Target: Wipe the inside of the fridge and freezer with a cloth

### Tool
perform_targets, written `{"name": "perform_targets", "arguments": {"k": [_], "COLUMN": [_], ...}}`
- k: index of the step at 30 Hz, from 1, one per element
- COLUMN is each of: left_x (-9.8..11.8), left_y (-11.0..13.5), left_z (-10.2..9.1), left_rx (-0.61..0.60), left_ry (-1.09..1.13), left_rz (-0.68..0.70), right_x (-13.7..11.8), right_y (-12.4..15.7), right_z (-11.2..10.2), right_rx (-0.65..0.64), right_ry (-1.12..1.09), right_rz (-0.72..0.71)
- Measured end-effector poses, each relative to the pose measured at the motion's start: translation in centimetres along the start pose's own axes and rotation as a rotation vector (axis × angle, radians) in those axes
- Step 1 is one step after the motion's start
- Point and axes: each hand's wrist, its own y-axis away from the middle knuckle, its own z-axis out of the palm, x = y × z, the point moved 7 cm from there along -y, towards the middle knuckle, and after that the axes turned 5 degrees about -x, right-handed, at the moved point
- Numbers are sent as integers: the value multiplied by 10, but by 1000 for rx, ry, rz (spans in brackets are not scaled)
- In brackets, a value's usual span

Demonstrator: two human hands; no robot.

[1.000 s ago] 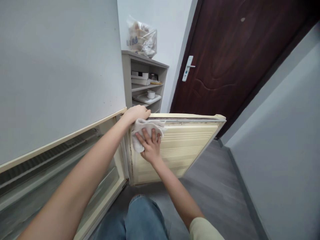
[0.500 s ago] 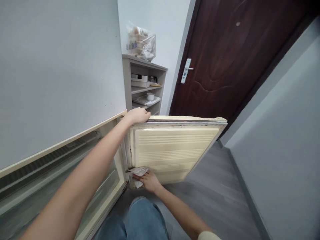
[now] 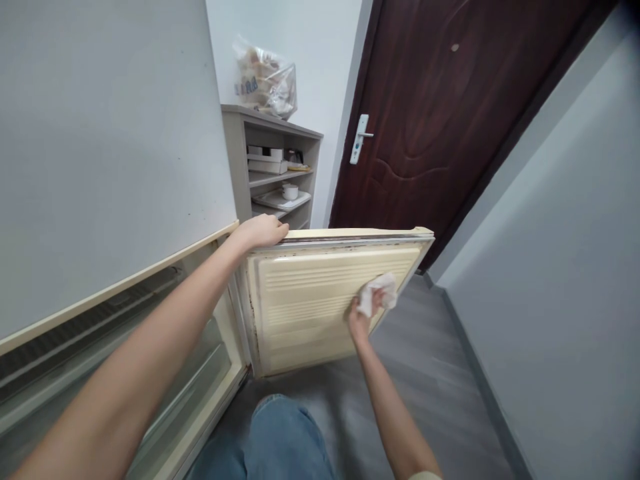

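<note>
both bare arms reach forward from the bottom of the frame. the left arm runs long and straight up from the lower left corner, its left hand (image 3: 261, 232) palm down with the fingers curled over an edge. the right arm rises from the lower right, forearm slanting up and inward, the right hand (image 3: 361, 319) raised with its back to the camera and fingers closed in a grasp. one bent knee in blue denim shows below.

Cream ribbed fridge door (image 3: 310, 300), white cloth (image 3: 377, 291), dark brown wooden door (image 3: 450, 113), grey shelf unit (image 3: 240, 160), blue jeans (image 3: 280, 440).
</note>
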Motion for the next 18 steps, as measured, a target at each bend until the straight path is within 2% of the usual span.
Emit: {"name": "perform_targets", "arguments": {"k": [2, 5, 7, 10, 12, 14, 16, 18], "left_x": [0, -1, -2, -2, -1, 1, 3, 3], "left_y": [0, -1, -1, -1, 0, 1, 2, 3], "left_z": [0, 0, 0, 0, 0, -1, -2, -2], "left_rx": [2, 2, 3, 6, 9, 8, 5, 5], "left_ry": [9, 24, 33, 42, 40, 35, 33, 33], "left_rz": [-2, -5, -7, -7, -8, -5, -2, -5], "right_x": [24, 29, 14, -33, -76, -119, -157, -181], "right_y": [-23, -35, -21, 26, 69, 111, 150, 174], "right_z": [-19, -26, -14, 23, 55, 92, 125, 140], "right_rx": [108, 173, 179, 112, 12, -215, -503, -653], "right_ry": [-107, -176, -180, -135, -96, -33, 8, 13], "right_rz": [171, 275, 264, 138, -25, -184, -360, -485]}}
